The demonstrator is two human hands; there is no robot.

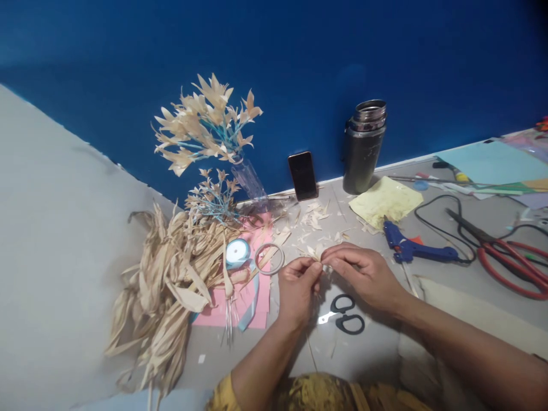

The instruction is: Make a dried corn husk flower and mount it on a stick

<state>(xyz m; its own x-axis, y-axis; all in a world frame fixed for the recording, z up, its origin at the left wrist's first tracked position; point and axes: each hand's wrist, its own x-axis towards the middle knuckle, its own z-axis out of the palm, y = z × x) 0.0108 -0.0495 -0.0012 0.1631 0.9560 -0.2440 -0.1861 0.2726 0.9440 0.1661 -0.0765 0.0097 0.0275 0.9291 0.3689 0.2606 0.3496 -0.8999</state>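
My left hand (299,294) and my right hand (370,277) meet over the table, fingertips pressed together. Between them they pinch a small pale corn husk flower (315,252), whose pointed petals stick up past the fingers. A thin stem seems to hang below my left hand, though the fingers hide most of it. Just beneath the hands lies a pair of small scissors (351,324) with black handles. Left of my left hand are a roll of tape (270,272) and a spool of light blue ribbon (238,253) on pink paper (257,311).
Dried corn husks (158,285) are heaped at left, with thin wires (229,319) nearby. Behind stand a vase (250,180) of husk flowers, a phone (303,176) and a steel flask (363,151). A blue glue gun (417,249) and large red-handled scissors (509,262) lie at right.
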